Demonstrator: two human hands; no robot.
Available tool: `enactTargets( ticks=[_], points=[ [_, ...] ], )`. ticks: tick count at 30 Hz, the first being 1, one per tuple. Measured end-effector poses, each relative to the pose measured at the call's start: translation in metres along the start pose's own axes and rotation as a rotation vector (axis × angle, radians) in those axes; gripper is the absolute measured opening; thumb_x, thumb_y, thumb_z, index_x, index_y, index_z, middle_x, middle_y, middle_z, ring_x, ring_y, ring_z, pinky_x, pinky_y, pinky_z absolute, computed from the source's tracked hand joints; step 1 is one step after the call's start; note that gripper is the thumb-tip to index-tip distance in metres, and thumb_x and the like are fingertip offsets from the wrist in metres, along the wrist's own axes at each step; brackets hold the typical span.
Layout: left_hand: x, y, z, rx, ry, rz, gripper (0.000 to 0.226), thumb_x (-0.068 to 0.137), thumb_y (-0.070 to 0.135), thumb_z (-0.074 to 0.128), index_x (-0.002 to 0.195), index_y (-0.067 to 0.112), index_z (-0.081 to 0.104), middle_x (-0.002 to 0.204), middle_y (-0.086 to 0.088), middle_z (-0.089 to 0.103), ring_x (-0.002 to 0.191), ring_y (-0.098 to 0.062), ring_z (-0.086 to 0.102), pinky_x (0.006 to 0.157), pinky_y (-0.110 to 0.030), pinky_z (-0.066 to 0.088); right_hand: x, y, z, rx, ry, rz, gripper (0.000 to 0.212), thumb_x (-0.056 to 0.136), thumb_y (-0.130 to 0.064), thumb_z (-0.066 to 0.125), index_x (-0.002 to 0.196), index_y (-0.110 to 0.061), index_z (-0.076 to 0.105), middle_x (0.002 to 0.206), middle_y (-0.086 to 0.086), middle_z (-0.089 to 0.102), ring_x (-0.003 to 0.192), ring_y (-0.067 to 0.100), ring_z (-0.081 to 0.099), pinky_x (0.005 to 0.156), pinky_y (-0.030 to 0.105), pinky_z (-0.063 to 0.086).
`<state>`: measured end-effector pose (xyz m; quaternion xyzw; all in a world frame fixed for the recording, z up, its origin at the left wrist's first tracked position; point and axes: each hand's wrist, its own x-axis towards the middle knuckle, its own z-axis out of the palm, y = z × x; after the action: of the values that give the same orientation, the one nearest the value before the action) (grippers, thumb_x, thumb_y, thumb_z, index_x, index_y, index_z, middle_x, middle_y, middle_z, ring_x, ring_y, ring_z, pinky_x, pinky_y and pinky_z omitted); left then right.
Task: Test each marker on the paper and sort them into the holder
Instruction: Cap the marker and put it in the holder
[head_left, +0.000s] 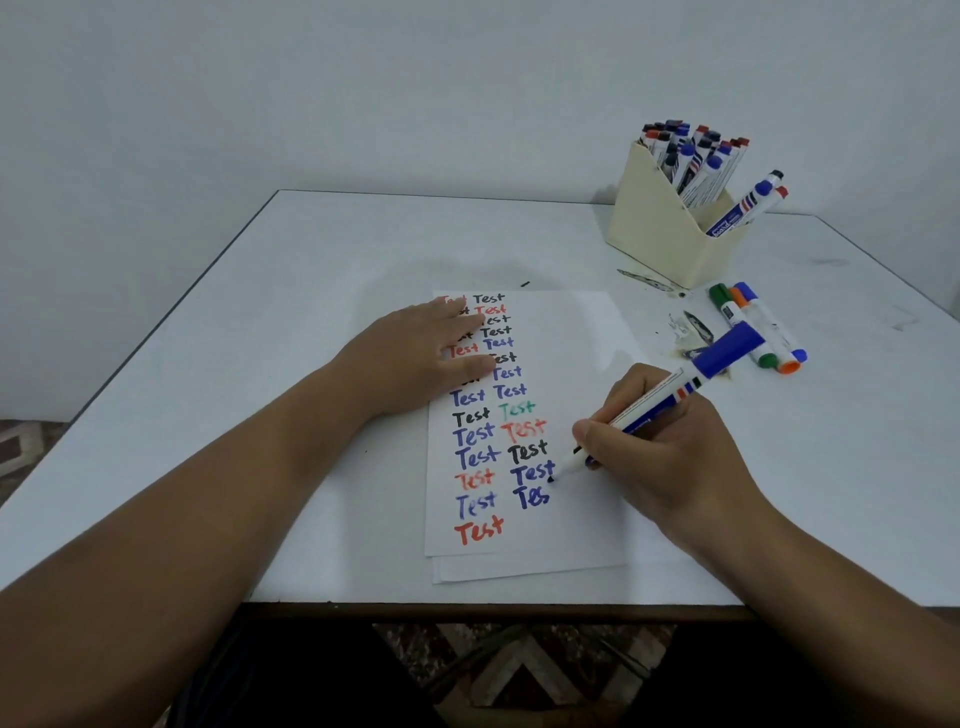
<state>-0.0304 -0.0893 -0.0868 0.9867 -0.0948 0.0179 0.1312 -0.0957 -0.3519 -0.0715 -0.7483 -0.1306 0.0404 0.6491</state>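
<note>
Two columns of coloured "Test" fill the paper (571, 364); right hand (660, 447) pinches a seemingly blue marker (654, 400), left hand (415, 353) flat.

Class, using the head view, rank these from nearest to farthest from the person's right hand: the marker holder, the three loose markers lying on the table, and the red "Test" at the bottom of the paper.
1. Red "Test", down-left of the right hand, and the loose markers, up-right: too close to call.
2. Marker holder, far back right.
</note>
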Motion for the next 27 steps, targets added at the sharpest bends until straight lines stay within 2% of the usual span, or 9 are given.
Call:
enactTargets(
  ticks=[4, 9, 14, 16, 18, 21, 23, 24, 27],
  points=[
    [0.001, -0.001, 0.001, -0.003, -0.001, -0.002, 0.072, 0.092, 0.071, 0.04, 0.153, 0.034, 0.031, 0.164, 0.007, 0.019, 0.151, -0.009, 0.011, 0.122, -0.033, 0.013, 0.0, 0.0, 0.0, -0.026, -0.032, 0.043, 0.015, 0.08, 0.008, 0.075, 0.074, 0.003, 0.061, 0.058, 0.002, 0.063, 0.061, 0.016, 0.067, 0.06, 0.028, 0.056],
    [0.0, -0.001, 0.001, 0.001, -0.003, 0.002, 0.073, 0.091, 0.072, 0.039, 0.153, 0.035, 0.03, 0.164, 0.008, 0.018, 0.151, -0.009, 0.011, 0.122, -0.033, 0.013, -0.001, 0.0, -0.001, 0.058, -0.027, 0.03, 0.015, 0.08, 0.013, 0.072, 0.078, 0.015, 0.058, 0.058, 0.006, 0.061, 0.057, 0.018, 0.062, 0.057, 0.026, 0.057],
    [0.001, 0.0, 0.0, -0.001, -0.009, -0.011, 0.072, 0.091, 0.071, 0.041, 0.153, 0.036, 0.029, 0.164, 0.008, 0.018, 0.151, -0.009, 0.01, 0.122, -0.033, 0.012, 0.001, 0.0, -0.002, 0.033, 0.018, 0.041, 0.014, 0.081, 0.011, 0.072, 0.078, 0.005, 0.06, 0.063, 0.008, 0.062, 0.062, 0.019, 0.061, 0.06, 0.027, 0.055],
    [0.0, 0.003, 0.0, -0.005, -0.012, -0.018, 0.073, 0.091, 0.072, 0.042, 0.153, 0.037, 0.03, 0.164, 0.009, 0.017, 0.151, -0.008, 0.01, 0.122, -0.032, 0.012, 0.004, -0.004, -0.003, 0.196, 0.029, 0.078, 0.02, 0.08, 0.01, 0.072, 0.088, -0.003, 0.06, 0.071, 0.012, 0.066, 0.064, 0.022, 0.063, 0.06, 0.032, 0.052],
    [-0.001, 0.004, -0.001, -0.007, 0.0, -0.022, 0.073, 0.09, 0.072, 0.044, 0.153, 0.037, 0.03, 0.164, 0.01, 0.018, 0.151, -0.008, 0.01, 0.121, -0.031, 0.012, 0.011, -0.007, -0.003, 0.302, 0.024, 0.093, 0.038, 0.078, 0.005, 0.071, 0.107, -0.014, 0.054, 0.08, 0.013, 0.072, 0.067, 0.019, 0.065, 0.061, 0.032, 0.05],
    [0.0, 0.002, 0.0, -0.019, 0.013, -0.021, 0.076, 0.089, 0.073, 0.046, 0.153, 0.036, 0.03, 0.164, 0.011, 0.018, 0.151, -0.007, 0.01, 0.121, -0.031, 0.013, 0.027, -0.013, -0.007, 0.167, 0.047, 0.021, 0.048, 0.089, 0.005, 0.064, 0.122, -0.022, 0.042, 0.081, 0.011, 0.075, 0.066, 0.01, 0.067, 0.058, 0.023, 0.051],
    [0.0, 0.001, 0.002, -0.025, 0.028, -0.02, 0.082, 0.086, 0.075, 0.047, 0.155, 0.035, 0.026, 0.164, 0.011, 0.017, 0.15, -0.007, 0.011, 0.121, -0.031, 0.014, 0.041, -0.017, -0.015, 0.004, 0.038, -0.011, 0.046, 0.094, -0.004, 0.063, 0.129, -0.028, 0.043, 0.08, 0.007, 0.074, 0.065, 0.007, 0.065, 0.061, 0.023, 0.051],
    [0.0, 0.0, 0.003, -0.041, 0.048, -0.021, 0.087, 0.084, 0.076, 0.048, 0.156, 0.034, 0.021, 0.164, 0.011, 0.016, 0.15, -0.007, 0.011, 0.121, -0.032, 0.014, 0.049, -0.018, -0.02, -0.107, 0.008, -0.036, 0.042, 0.096, -0.011, 0.063, 0.129, -0.033, 0.047, 0.079, 0.003, 0.074, 0.065, 0.005, 0.062, 0.064, 0.026, 0.051],
    [-0.005, 0.0, 0.004, -0.138, 0.166, -0.002, 0.103, 0.08, 0.074, 0.058, 0.157, 0.032, 0.004, 0.165, 0.011, 0.007, 0.15, -0.007, 0.006, 0.119, -0.028, 0.011, 0.07, -0.018, -0.033, -0.47, -0.073, -0.141, 0.022, 0.1, -0.03, 0.058, 0.113, -0.048, 0.059, 0.077, -0.002, 0.069, 0.066, 0.009, 0.059, 0.069, 0.031, 0.047]
  ],
)
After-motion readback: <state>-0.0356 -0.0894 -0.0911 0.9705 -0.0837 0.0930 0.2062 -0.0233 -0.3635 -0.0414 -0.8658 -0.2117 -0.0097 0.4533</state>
